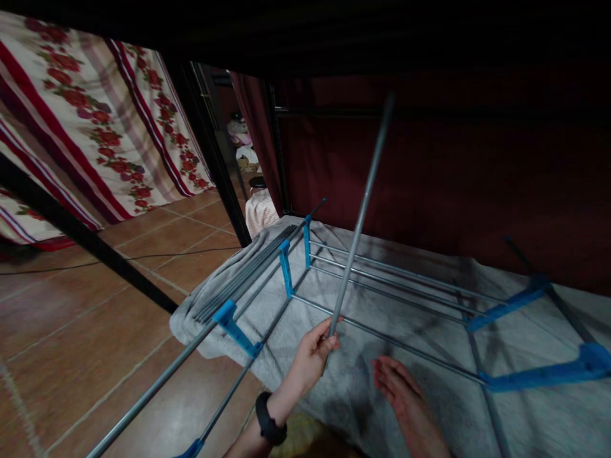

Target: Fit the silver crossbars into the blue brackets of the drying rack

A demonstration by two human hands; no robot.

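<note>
My left hand (316,353), with a black band on its wrist, is closed around the lower end of a grey metal tube (361,216). The tube slants up and to the right, its far end blurred in the dark. My right hand (398,388) hovers apart from it, fingers extended and holding nothing. Beyond both hands lies a rack frame of metal rods joined by blue plastic brackets (285,270). Several crossbars (405,273) run between its left side and the blue brackets on the right (539,375).
A bundle of loose grey tubes (248,270) rests on the grey blanket (420,334) at the left. Black bed posts (210,152) and a dark overhead frame surround the space. A dark red curtain (429,184) hangs behind. Tiled floor (95,318) and a cable lie left.
</note>
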